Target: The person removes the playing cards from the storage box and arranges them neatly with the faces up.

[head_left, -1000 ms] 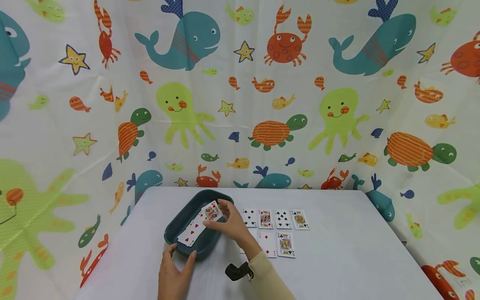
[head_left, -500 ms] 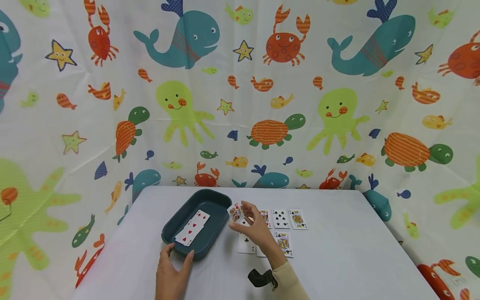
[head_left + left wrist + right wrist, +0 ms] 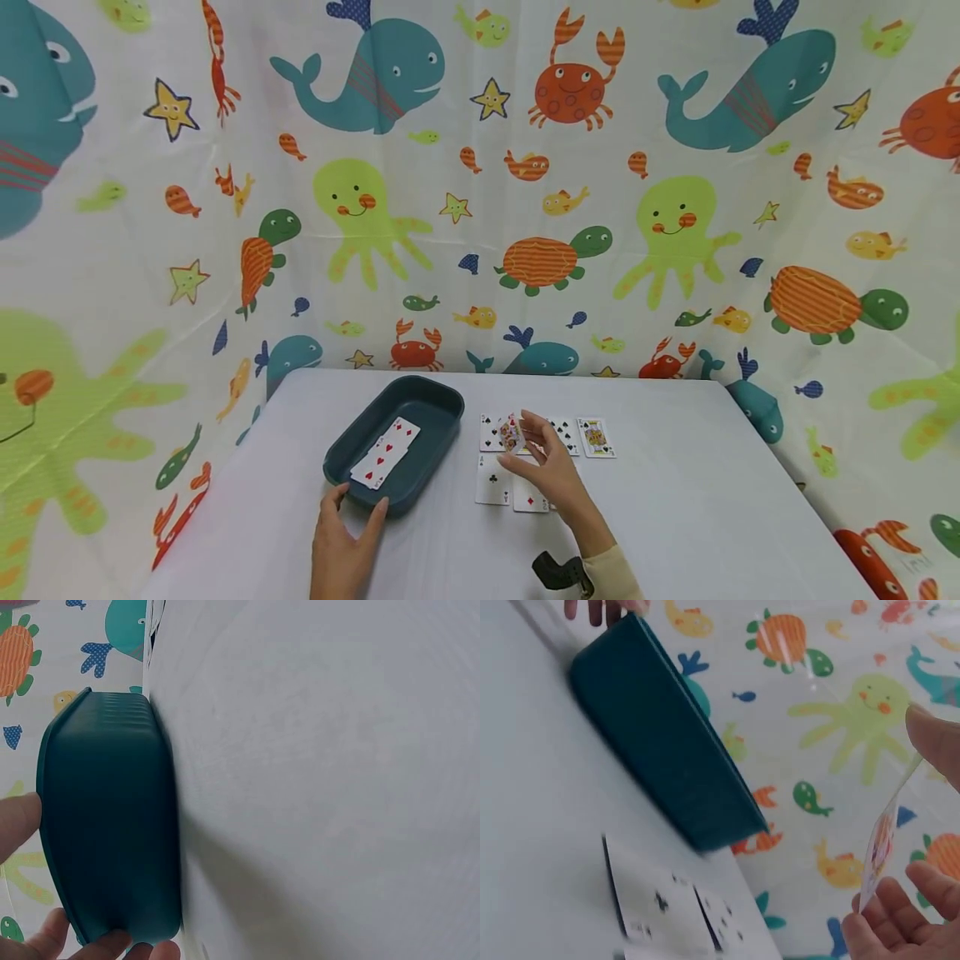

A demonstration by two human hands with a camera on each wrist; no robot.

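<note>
My right hand (image 3: 551,475) pinches a playing card, a face card (image 3: 512,432), by its edges between thumb and fingers. In the right wrist view this card (image 3: 881,844) is upright, bowed slightly, above the table. It overlaps the laid-out cards in the head view. Below it lies an ace of clubs (image 3: 492,481), with a diamond card (image 3: 529,498) beside it, partly behind my hand. My left hand (image 3: 345,542) holds the near end of a dark teal bin (image 3: 112,817), thumb and fingers at its rim and outer wall. Inside the bin lie several overlapping heart and diamond cards (image 3: 384,454).
Face-up cards form two rows right of the bin, with a king (image 3: 597,438) at the back row's right end. My right hand hides part of both rows. White cloth covers the table (image 3: 720,500). A curtain (image 3: 480,225) with sea animals hangs behind it.
My right hand has lifted the face card out of the bin and carried it right, over the rows of cards. The left hand stays at the bin's near end.
</note>
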